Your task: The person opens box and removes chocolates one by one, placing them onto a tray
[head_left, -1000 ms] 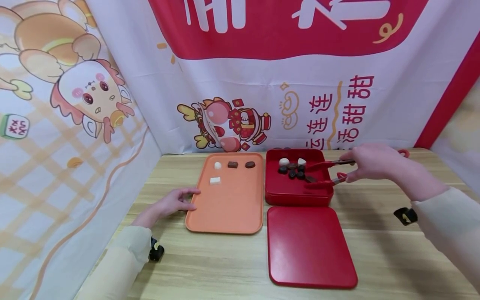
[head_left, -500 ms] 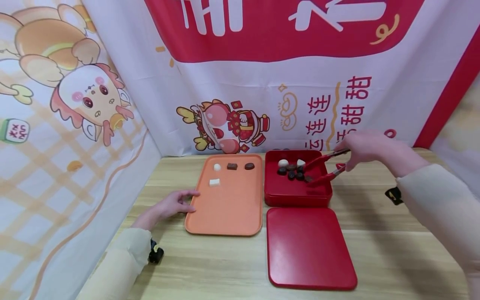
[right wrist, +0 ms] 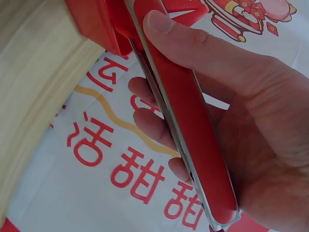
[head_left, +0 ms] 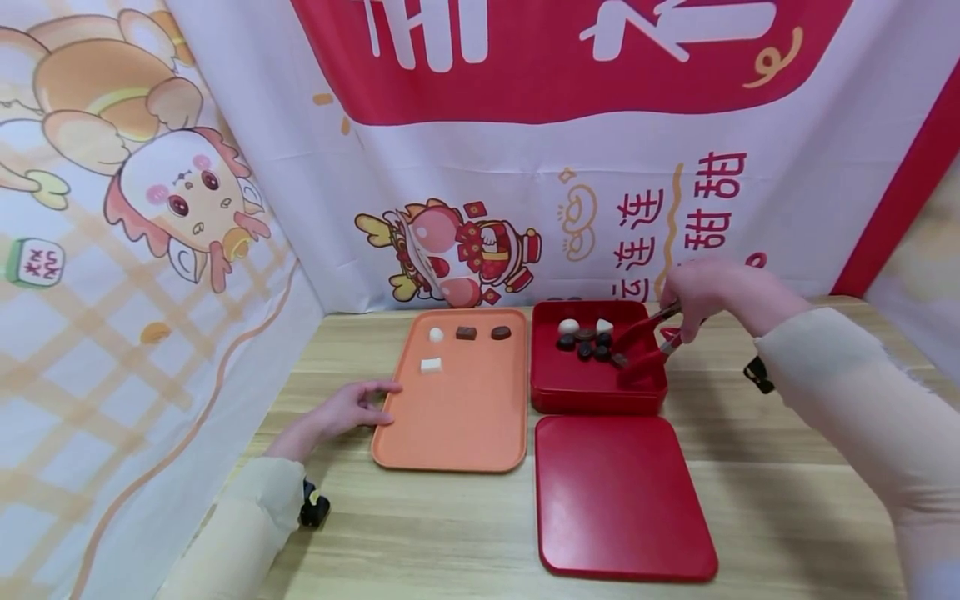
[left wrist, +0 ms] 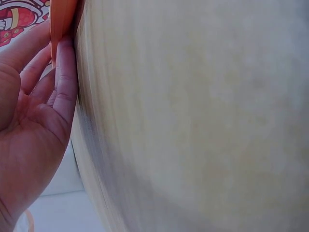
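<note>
In the head view my left hand (head_left: 351,408) holds the left rim of the orange tray (head_left: 459,417); the left wrist view shows the tray's edge between the fingers. Two white pieces and two brown chocolates (head_left: 466,333) lie at its far end. My right hand (head_left: 708,290) grips red-handled tongs (right wrist: 188,116), thumb on one arm and fingers round the other. Their red tips reach down into the red box (head_left: 598,404), spread apart at a small dark chocolate (head_left: 618,360). Several dark and white pieces sit beside it, towards the back of the box.
A red lid (head_left: 624,500) lies flat in front of the box, on the wooden table (head_left: 435,533). Behind the tray and box hangs a printed white cloth (head_left: 300,167), and another stands along the left side.
My right hand has moved left and a little up, closer over the box, and the tongs stand steeper. My left hand stays at the tray's rim.
</note>
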The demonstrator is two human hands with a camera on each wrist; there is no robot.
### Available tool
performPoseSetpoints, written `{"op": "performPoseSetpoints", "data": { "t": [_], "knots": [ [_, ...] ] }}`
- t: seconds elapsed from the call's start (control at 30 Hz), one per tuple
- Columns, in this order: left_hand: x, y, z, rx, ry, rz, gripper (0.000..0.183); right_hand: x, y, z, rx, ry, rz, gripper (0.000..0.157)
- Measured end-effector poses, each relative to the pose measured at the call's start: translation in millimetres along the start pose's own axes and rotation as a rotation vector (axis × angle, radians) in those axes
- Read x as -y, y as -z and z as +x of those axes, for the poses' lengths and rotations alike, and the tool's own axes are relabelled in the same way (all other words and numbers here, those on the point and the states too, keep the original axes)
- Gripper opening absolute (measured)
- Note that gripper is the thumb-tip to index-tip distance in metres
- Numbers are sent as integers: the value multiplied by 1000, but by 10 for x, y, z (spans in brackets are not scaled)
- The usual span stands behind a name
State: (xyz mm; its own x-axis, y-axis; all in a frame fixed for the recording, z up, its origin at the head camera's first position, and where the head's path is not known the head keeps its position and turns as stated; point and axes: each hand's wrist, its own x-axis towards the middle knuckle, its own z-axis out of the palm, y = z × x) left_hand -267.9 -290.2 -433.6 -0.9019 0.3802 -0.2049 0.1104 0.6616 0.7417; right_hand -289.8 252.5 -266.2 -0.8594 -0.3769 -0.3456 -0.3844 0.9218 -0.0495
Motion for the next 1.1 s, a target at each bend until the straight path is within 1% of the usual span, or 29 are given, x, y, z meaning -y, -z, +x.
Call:
{"op": "performPoseSetpoints", "data": {
  "t": [0.1, 0.23, 0.37, 0.53, 0.7, 0.87, 0.97, 1.1],
  "knots": [
    [1, -7, -1, 0, 2, -5, 60, -7, -43, 9, 9, 16, 44, 48],
    [-10, 4, 5, 6, 0, -10, 60, -35, -99, 5, -9, 17, 71, 49],
    [4, 8, 15, 14, -6, -12, 61, -44, -95, -9, -38, 21, 35, 49],
    [-2, -1, 13, 12, 3, -23, 60, -8, -64, -35, -57, 13, -31, 50],
    [-10, -1, 13, 13, -6, -19, 60, 24, -72, -45, -61, 1, -28, 49],
    [-4, -1, 18, 15, 6, -14, 60, 43, -94, -51, -68, 17, -40, 41],
    [1, 2, 21, 14, 15, -24, 60, 40, -96, -51, -69, 7, -39, 41],
    [5, 3, 24, 17, 11, -27, 61, 25, -106, -43, -72, -1, -36, 42]
  ]
}}
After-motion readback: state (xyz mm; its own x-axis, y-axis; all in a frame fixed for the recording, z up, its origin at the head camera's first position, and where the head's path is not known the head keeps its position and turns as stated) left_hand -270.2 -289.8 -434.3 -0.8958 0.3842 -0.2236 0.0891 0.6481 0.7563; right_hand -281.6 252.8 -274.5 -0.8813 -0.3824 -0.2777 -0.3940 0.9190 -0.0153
